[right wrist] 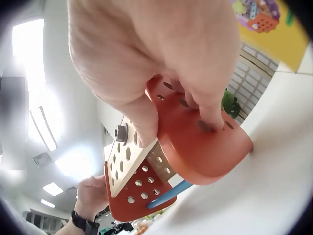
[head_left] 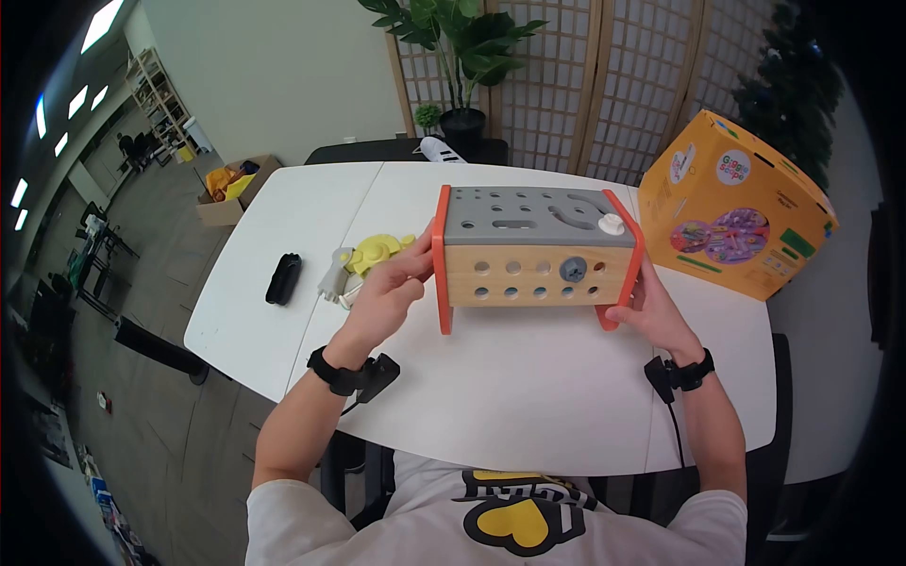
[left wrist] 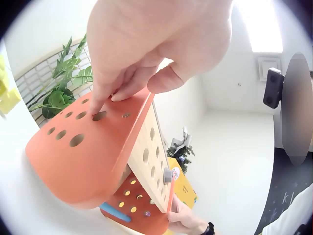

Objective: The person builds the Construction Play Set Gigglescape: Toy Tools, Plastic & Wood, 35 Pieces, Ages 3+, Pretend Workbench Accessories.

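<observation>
A toy workbench (head_left: 538, 274) with a grey top, a pale wooden front full of holes and red end panels is held between both hands over the table. The left hand (head_left: 382, 297) grips its left end; in the left wrist view, fingertips (left wrist: 98, 105) touch the holed red panel (left wrist: 78, 161), the thumb by its front edge. The right hand (head_left: 661, 311) grips the other end, thumb on the front, fingers on the outer face of the red panel (right wrist: 200, 152). A grey screw (head_left: 574, 270) sits in the front, a white knob (head_left: 612, 224) on top. A blue rod (right wrist: 168, 194) shows underneath.
Yellow and grey toy pieces (head_left: 373, 253) lie left of the workbench, beside a black case (head_left: 283, 279). A large yellow-orange box (head_left: 736, 208) stands at the right on the white table (head_left: 528, 406). A cardboard box (head_left: 226, 209) is beyond the table's left end.
</observation>
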Demonstrator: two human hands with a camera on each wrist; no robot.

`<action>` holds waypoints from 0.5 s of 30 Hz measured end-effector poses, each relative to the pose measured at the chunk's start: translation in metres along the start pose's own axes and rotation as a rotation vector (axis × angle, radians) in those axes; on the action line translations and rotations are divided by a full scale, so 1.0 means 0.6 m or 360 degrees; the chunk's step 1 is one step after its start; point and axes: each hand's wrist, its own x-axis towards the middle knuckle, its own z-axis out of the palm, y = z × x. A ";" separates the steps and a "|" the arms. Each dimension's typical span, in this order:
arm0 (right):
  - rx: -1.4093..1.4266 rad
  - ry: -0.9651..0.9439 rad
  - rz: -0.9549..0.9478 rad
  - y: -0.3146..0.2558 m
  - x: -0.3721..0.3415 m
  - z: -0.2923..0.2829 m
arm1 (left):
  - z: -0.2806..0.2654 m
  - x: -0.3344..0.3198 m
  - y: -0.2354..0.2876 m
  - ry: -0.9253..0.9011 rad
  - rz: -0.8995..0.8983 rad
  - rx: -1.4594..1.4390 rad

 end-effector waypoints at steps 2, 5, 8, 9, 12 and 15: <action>-0.0061 0.0021 0.0043 0.007 -0.002 0.001 | -0.004 -0.008 -0.008 -0.0088 0.0019 0.0077; -0.0154 0.0062 0.0074 0.017 -0.006 -0.003 | -0.011 -0.014 -0.031 -0.0182 0.0110 0.0171; -0.0296 0.0111 0.0024 0.008 -0.013 0.000 | -0.012 -0.023 -0.028 -0.0210 0.0144 0.0564; -0.0350 0.0134 0.0031 0.003 -0.015 0.002 | -0.016 -0.026 -0.028 -0.0236 0.0125 0.0631; -0.0743 0.0196 -0.0044 -0.019 -0.025 0.011 | -0.020 -0.038 -0.008 -0.0217 0.0136 0.0809; -0.1538 0.0000 0.0240 -0.083 -0.038 0.021 | -0.056 -0.046 -0.011 -0.0059 -0.0061 0.0974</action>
